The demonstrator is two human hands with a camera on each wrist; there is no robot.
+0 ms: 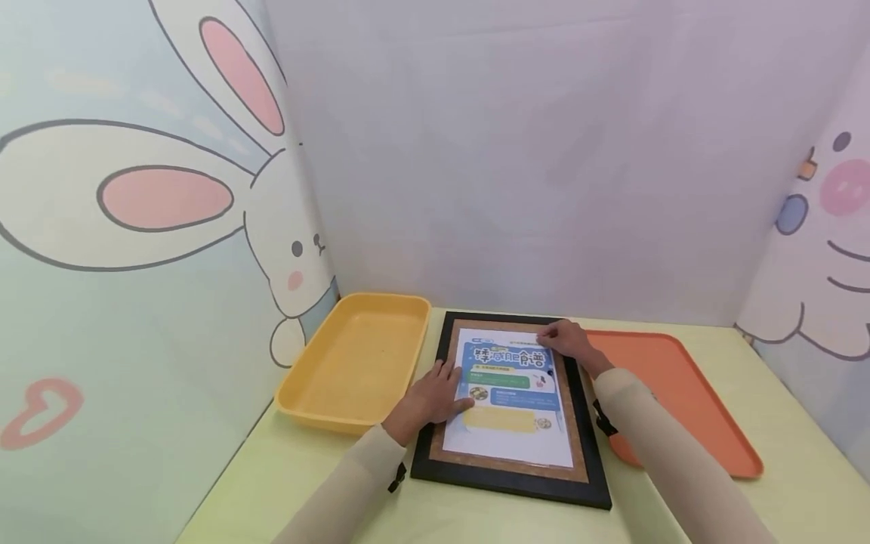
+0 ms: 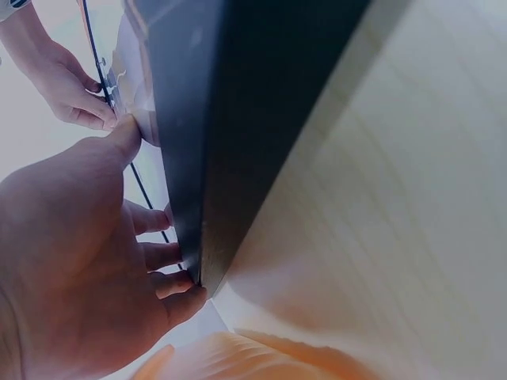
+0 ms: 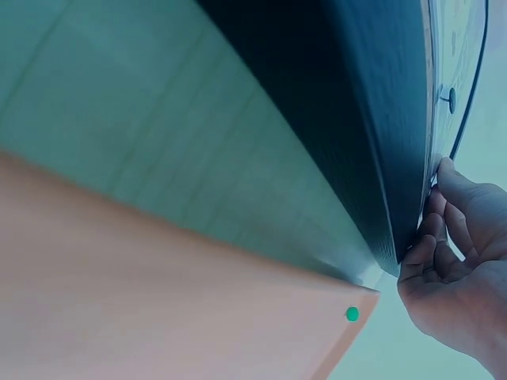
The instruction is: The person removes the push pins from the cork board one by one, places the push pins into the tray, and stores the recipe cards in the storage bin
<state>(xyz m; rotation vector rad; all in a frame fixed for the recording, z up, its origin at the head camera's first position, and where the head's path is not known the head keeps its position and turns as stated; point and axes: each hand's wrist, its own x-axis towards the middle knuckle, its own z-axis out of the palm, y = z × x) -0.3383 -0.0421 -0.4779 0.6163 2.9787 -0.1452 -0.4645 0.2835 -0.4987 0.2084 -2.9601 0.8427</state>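
A printed sheet (image 1: 506, 449) with blue, green and yellow blocks lies on a brown cork board (image 1: 469, 460) with a black frame (image 1: 510, 487). My left hand (image 1: 435, 394) rests spread at the left edge, its thumb on the sheet and the other fingers along the frame. At the top right corner, my right hand (image 1: 567, 340) has curled fingers and pinches the sheet's corner; whether a pin is also between the fingertips is hidden. A small dark pin (image 3: 449, 98) stands up from the board near the right hand in the right wrist view.
Left of the board stands a deep yellow tray (image 1: 340, 408), its rim close to my left forearm. A flat orange tray (image 1: 680, 400) lies on the right, partly under my right forearm. The pale table (image 1: 251, 483) meets curtain walls with cartoon animals at the back and sides.
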